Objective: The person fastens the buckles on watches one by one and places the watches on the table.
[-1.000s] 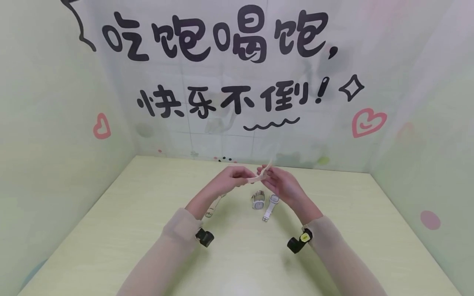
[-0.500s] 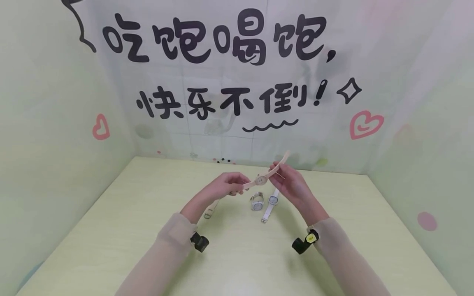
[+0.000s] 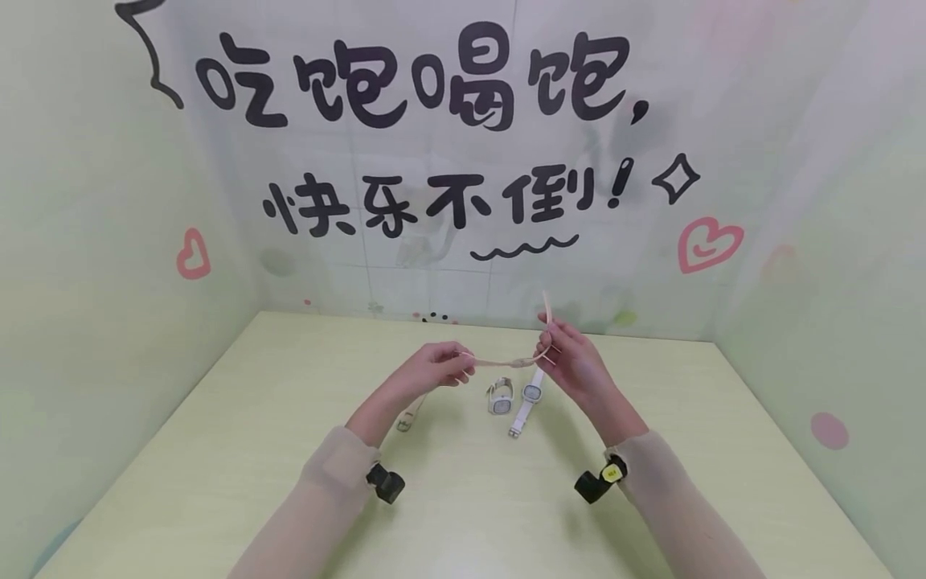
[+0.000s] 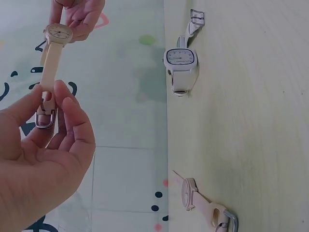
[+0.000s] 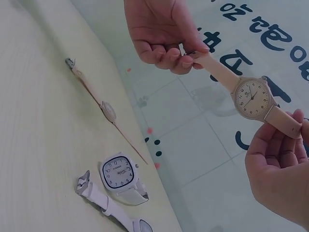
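Note:
A pale pink wristwatch with a round dial (image 5: 251, 98) is stretched between both hands, raised above the table. My left hand (image 3: 436, 366) pinches its strap by the metal buckle, seen closely in the left wrist view. On the other side, my right hand (image 3: 576, 360) grips the free strap between thumb and fingers, and the strap's tip sticks up past them. Below the hands lie a white watch with a squarish dial (image 3: 500, 402) and its strap curved round, and another white watch (image 3: 531, 393) laid out straight. A second pink watch (image 5: 108, 111) is partly hidden by my left arm in the head view.
The pale wooden table (image 3: 463, 498) runs back to a printed wall sheet (image 3: 405, 281) with large dark characters. Similar sheets stand at both sides. A small black camera (image 3: 386, 482) sits on the left wrist and another (image 3: 600, 480) on the right.
Both hands have moved apart, drawing the pink watch out lengthwise. Its dial turned towards the head camera half a second ago and now appears nearly edge-on. The watches on the table stay put.

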Demonstrator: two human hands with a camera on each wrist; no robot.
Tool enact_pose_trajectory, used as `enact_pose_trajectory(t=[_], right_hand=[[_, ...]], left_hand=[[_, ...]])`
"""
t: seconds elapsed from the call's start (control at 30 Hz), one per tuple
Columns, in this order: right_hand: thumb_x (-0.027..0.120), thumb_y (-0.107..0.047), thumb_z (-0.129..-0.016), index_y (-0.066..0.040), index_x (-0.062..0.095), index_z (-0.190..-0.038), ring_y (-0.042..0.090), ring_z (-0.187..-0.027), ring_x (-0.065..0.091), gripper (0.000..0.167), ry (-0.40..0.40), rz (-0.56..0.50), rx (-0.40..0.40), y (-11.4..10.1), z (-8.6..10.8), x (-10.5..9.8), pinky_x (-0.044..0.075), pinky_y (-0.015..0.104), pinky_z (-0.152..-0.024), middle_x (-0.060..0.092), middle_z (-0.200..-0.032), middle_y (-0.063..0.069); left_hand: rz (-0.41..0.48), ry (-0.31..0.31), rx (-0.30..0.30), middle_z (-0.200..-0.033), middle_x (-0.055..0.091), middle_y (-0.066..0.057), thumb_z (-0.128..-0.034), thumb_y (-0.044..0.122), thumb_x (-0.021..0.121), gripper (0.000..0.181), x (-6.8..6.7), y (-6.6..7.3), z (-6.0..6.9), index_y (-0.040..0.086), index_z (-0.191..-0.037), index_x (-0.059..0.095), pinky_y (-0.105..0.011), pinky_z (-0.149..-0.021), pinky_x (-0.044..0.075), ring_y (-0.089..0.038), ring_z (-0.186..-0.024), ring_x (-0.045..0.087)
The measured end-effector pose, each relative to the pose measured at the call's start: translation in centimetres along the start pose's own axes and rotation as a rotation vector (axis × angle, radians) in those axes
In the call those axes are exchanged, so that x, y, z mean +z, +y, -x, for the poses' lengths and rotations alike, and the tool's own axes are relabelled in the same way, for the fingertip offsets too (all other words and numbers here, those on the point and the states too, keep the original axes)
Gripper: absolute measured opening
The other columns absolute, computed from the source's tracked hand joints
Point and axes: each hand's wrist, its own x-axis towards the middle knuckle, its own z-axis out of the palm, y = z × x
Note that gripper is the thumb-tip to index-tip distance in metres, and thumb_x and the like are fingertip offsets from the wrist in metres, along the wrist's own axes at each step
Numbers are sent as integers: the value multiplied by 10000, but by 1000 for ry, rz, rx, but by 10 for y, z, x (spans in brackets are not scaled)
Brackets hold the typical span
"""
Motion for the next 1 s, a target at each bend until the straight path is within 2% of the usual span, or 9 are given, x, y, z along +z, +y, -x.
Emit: enact_pose_trajectory(t=[0.13,0.27,0.37,0.5,0.67,0.77,0.9,1.0], right_hand=[[442,-161,-1071,-182,614,-1129,80,-714,569,182,24,74,-35,3,3,0,522,206,-706,564,-727,-59],[494,-121,-1047,-168,624,-1121,73,-720,577,157,54,207,-82,6,7,2,539,204,-720,569,-744,-51],[523,-121,-1034,-81,596,-1214,81,-745,584,199,54,289,-107,7,9,4,546,214,-742,578,-777,-51],[559,-152,-1022,47,514,-1333,88,-800,627,372,36,380,-131,8,11,6,567,216,-792,627,-825,-58],[592,-173,-1008,58,536,-1343,92,-948,713,411,-25,468,-192,9,13,5,571,220,-905,746,-989,-97],[607,-162,-998,58,558,-1335,74,-958,723,405,-53,502,-224,10,15,7,568,219,-913,756,-1042,-109],[613,-139,-992,59,569,-1329,65,-942,723,393,-80,541,-242,10,17,9,574,216,-895,754,-1043,-112],[608,-113,-991,68,566,-1332,84,-946,723,388,-99,561,-254,10,17,12,575,219,-895,752,-1048,-94]], left_hand=[[80,30,-4,-1045,668,-126,-1059,123,464,280,2,-1,0,-92,-1201,573,-227,-868,572,-45,-858,641],[133,55,1,-1066,659,-100,-1073,126,427,312,4,-2,0,-95,-1254,554,-219,-879,575,-33,-876,659],[174,82,4,-1155,635,-166,-1081,142,407,334,5,-2,1,-68,-1300,544,-231,-908,573,-71,-955,680],[263,107,-10,-1287,588,-224,-1082,166,411,345,8,-2,0,-19,-1342,543,-262,-971,553,-136,-1081,671],[438,90,-16,-1338,583,-153,-1079,165,424,357,11,-4,-3,-11,-1378,510,-300,-1044,510,-224,-1250,604],[586,91,-19,-1255,598,-57,-1085,179,406,362,12,-2,-4,8,-1394,484,-339,-1099,470,-289,-1363,511],[810,109,-6,-1142,581,9,-1094,189,369,352,10,1,-5,51,-1408,449,-355,-1154,418,-257,-1353,491],[908,128,-4,-1161,572,11,-1094,172,353,335,9,1,-7,84,-1402,451,-306,-1144,425,-181,-1264,548]])
